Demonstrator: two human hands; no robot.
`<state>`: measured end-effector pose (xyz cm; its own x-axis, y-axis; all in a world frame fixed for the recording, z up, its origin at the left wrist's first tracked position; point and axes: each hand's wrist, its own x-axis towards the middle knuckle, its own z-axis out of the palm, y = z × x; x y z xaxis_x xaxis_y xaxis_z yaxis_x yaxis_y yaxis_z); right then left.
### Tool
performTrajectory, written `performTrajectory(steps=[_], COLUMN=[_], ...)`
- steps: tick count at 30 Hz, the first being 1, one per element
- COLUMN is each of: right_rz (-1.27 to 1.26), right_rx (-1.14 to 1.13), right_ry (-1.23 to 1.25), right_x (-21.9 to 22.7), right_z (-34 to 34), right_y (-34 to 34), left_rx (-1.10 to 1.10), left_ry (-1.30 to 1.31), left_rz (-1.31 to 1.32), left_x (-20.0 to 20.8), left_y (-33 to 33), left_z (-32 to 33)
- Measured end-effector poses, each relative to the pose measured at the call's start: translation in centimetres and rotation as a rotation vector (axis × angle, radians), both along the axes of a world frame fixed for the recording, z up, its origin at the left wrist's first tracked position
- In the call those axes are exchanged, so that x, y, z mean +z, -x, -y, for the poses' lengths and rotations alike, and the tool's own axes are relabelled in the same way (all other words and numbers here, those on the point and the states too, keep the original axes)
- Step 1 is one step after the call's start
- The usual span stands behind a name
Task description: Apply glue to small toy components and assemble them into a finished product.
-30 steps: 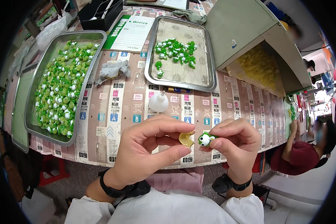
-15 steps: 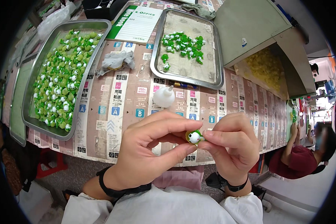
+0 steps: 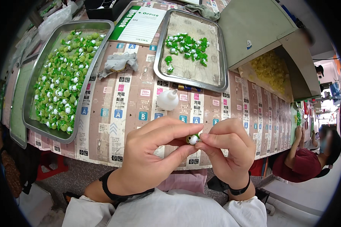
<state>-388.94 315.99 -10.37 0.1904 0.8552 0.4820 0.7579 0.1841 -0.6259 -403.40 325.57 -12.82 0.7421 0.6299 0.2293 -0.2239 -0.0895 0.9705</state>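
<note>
Between my two hands, above the near edge of the table, is a small green-and-white toy figure (image 3: pixel 193 139) with a round white head and dark eye spots. My left hand (image 3: pixel 155 145) pinches it from the left between thumb and forefinger. From the right, the thumb and forefinger of my right hand (image 3: pixel 228 149) close on its other side. The fingertips hide part of the figure. Just beyond my hands stands a white squeeze bottle (image 3: pixel 167 100) with a narrow nozzle tip.
A metal tray (image 3: pixel 76 130) heaped with similar figures lies at left. Another metal tray (image 3: pixel 212 72) farther back bears a smaller group. Around them are a crumpled grey cloth (image 3: pixel 119 63), a notebook (image 3: pixel 143 24) and a grey box (image 3: pixel 254 28) with yellow pieces inside. Someone in dark red (image 3: pixel 299 164) sits at right.
My hands and the toy figure have shifted slightly left, and the figure has turned a little in my fingers. Both hands still grip it.
</note>
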Motion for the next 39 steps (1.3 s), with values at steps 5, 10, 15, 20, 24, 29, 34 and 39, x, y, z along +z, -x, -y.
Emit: performTrajectory(steps=[5,10,15,20,24,29,34,39], right_rz=[0.023,0.129,0.101,0.092,0.118,0.186,0.159,0.127], right_rx=[0.024,0.054,0.078,0.087,0.113,0.198,0.212,0.215], right_ry=[-0.018,-0.063,0.001,0.063,0.029,-0.111,-0.146,-0.149], right_x=[0.3,0.4,1.2,1.6,1.4,1.0,1.0,0.7], right_z=[0.3,0.4,0.3,-0.2,-0.4,-0.5,-0.4,-0.4], right_y=[-0.3,-0.5,-0.5,0.1,0.2,0.1,0.1,0.0], left_rx=[-0.084,-0.204,-0.371,-0.456,-0.512,-0.559,-0.525,-0.588], left_ry=[0.384,0.586,0.824,0.871,0.923,1.064,1.138,1.180], left_rz=[0.047,0.134,0.178,0.283,0.289,0.248,0.217,0.276], left_x=[0.3,-1.0,-1.7,-1.8,-1.7,-1.2,-1.3,-2.3], left_y=[0.1,-0.4,0.4,0.2,0.1,-0.1,-0.3,-0.2], left_z=[0.0,-0.8,-1.6,-1.6,-1.4,-1.1,-0.6,-0.6])
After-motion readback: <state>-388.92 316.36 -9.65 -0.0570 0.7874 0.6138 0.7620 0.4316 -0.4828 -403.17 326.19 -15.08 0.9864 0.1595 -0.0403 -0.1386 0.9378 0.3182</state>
